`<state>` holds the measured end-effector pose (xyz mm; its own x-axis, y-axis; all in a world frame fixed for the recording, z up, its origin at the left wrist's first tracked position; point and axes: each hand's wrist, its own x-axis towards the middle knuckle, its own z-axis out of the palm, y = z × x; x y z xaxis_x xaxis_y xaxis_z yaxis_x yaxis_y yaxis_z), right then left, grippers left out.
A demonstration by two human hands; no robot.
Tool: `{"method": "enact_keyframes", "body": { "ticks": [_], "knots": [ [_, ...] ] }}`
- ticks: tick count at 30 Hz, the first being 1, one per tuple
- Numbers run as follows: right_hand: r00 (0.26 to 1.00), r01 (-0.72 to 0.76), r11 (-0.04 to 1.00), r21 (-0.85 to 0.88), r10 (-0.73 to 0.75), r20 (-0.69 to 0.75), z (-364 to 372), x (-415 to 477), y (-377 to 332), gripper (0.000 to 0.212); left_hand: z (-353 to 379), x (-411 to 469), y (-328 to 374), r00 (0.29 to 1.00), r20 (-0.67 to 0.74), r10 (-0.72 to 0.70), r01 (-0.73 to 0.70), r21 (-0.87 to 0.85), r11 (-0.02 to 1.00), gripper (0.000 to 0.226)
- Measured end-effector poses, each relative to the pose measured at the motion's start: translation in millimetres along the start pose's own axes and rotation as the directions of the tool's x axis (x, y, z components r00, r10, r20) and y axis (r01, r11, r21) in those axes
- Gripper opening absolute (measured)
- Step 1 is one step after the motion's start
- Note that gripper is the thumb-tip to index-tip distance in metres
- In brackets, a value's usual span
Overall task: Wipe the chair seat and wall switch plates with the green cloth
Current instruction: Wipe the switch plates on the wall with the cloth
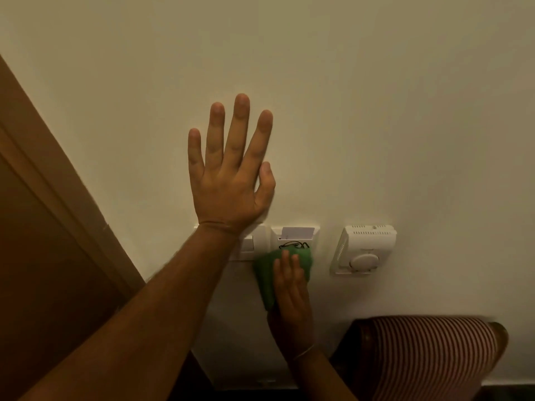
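My left hand (230, 172) lies flat on the cream wall with its fingers spread, just above the white switch plate (252, 244), and my forearm covers part of that plate. My right hand (291, 293) presses the green cloth (267, 273) against the lower part of the key-card holder plate (295, 238), which has a white card in its slot and a black cord hanging from it. The chair (428, 354), with red-and-white striped upholstery and a dark wooden frame, stands against the wall at the lower right.
A white thermostat (363, 250) with a round dial is mounted on the wall to the right of the plates. A brown wooden door frame (58, 198) runs diagonally along the left. A white outlet plate (266, 382) sits low on the wall.
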<state>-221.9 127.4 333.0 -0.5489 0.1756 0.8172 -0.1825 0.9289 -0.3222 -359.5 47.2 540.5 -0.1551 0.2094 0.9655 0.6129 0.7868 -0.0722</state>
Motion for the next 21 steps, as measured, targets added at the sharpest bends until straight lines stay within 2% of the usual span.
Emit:
{"method": "enact_keyframes", "body": {
  "ticks": [2,6,9,12,15,16,19,21],
  "knots": [
    [0.997,0.062,0.997,-0.036,-0.061,0.036,-0.2,-2.1,2.5,0.065,1.2,-0.6,0.2,1.000,-0.016,0.003,-0.003,0.002,1.000,0.064],
    [0.977,-0.172,0.985,-0.013,0.169,-0.127,-9.3,0.5,16.3,0.066,2.8,-1.2,0.4,0.998,-0.055,0.019,-0.018,0.022,1.000,0.066],
    [0.964,-0.218,0.975,0.033,0.221,-0.149,-3.2,6.2,0.8,0.070,4.0,-1.3,1.2,0.997,-0.072,0.015,-0.014,0.014,1.000,0.067],
    [0.987,-0.138,0.990,0.031,0.140,-0.080,4.9,10.1,-16.4,0.076,4.7,-2.4,-0.2,0.997,-0.071,0.006,-0.004,0.018,1.000,0.068],
    [0.998,-0.031,0.999,-0.027,0.029,-0.052,-3.9,5.9,-0.4,0.084,1.0,-1.0,2.3,0.998,-0.065,-0.001,0.002,0.016,1.000,0.071],
    [0.996,-0.046,0.998,-0.037,0.043,-0.072,-7.7,4.5,6.8,0.082,-0.5,-0.2,3.1,0.998,-0.060,-0.001,0.002,0.012,1.000,0.071],
    [0.962,-0.213,0.977,0.007,0.211,-0.174,-9.2,3.0,14.3,0.068,-0.5,-0.2,4.2,0.999,-0.034,-0.013,0.013,0.000,1.000,0.068],
    [0.959,-0.229,0.973,0.019,0.229,-0.164,-1.3,5.4,1.5,0.070,-0.6,-1.1,3.8,0.999,-0.036,-0.018,0.018,-0.002,1.000,0.069]
  ]
}}
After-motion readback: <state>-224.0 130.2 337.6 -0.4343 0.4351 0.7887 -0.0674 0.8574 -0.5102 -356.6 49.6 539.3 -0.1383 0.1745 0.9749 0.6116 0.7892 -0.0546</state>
